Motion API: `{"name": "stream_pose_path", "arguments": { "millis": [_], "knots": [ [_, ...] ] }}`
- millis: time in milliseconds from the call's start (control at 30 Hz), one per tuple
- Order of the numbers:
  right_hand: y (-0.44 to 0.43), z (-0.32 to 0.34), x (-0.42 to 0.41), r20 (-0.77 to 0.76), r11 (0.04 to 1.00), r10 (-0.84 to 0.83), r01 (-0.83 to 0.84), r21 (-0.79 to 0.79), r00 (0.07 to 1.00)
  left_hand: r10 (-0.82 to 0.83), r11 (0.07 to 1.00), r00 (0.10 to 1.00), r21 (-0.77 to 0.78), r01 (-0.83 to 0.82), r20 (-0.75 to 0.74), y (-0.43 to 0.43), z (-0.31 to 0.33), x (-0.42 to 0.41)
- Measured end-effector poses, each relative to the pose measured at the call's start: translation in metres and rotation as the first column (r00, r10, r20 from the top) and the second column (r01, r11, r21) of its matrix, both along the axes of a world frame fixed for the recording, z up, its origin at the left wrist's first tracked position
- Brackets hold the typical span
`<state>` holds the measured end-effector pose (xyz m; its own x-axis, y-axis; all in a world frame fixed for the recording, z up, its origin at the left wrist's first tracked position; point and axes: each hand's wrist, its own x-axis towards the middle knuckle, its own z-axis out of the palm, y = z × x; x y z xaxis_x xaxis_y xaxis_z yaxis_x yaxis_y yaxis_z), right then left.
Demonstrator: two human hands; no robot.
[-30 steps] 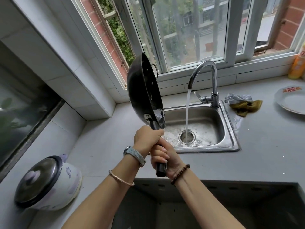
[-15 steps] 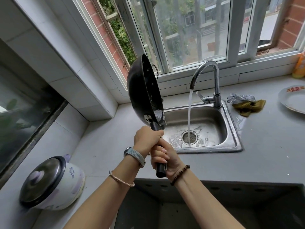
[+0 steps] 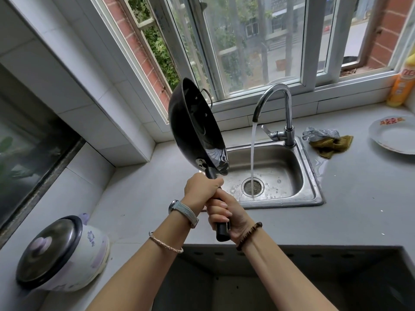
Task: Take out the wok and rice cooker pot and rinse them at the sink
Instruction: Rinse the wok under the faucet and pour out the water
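Wok: held tilted almost on edge, handle down, above counter at left edge of sink. Left hand: grips handle just under pan. Right hand: grips directly below, handle end protruding. Faucet: running, stream falling onto drain, apart from wok. Rice cooker: lower left, lid on. Cloth just right of faucet; plate and orange bottle far right.

Position: head-worn, above the counter edge.
Facing: forward and down, toward the sink and window.
Nearness: close; wide-angle lens bends the edges.
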<state>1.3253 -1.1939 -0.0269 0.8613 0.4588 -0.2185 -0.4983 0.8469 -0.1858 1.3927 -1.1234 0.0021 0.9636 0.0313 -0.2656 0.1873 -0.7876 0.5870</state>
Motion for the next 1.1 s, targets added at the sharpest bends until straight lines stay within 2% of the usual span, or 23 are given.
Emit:
{"name": "stream_pose_path", "arguments": {
  "millis": [167, 533, 833, 933, 1100],
  "knots": [
    [-0.019, -0.015, -0.003, -0.043, 0.993, 0.006, -0.012, -0.118, 0.999, -0.003, 0.994, 0.995, -0.113, -0.008, -0.096, -0.018, -0.012, -0.008],
    [-0.052, -0.025, -0.03, -0.184, 0.99, -0.047, 0.021, -0.143, 0.982, -0.083, 0.952, 0.959, -0.306, -0.005, -0.272, -0.051, -0.048, -0.024],
    [-0.062, -0.015, -0.043, -0.206, 0.968, -0.029, -0.023, -0.249, 0.978, -0.124, 0.908, 0.913, -0.415, -0.053, -0.388, -0.054, -0.05, -0.036],
    [-0.054, -0.009, -0.045, -0.227, 0.978, -0.042, -0.006, -0.208, 0.973, -0.154, 0.916, 0.907, -0.4, -0.018, -0.392, -0.048, -0.046, -0.035],
    [-0.037, 0.0, -0.049, -0.237, 0.997, -0.065, 0.055, -0.048, 0.969, -0.158, 0.932, 0.899, -0.363, -0.001, -0.408, -0.034, -0.036, -0.034]
  ]
}}
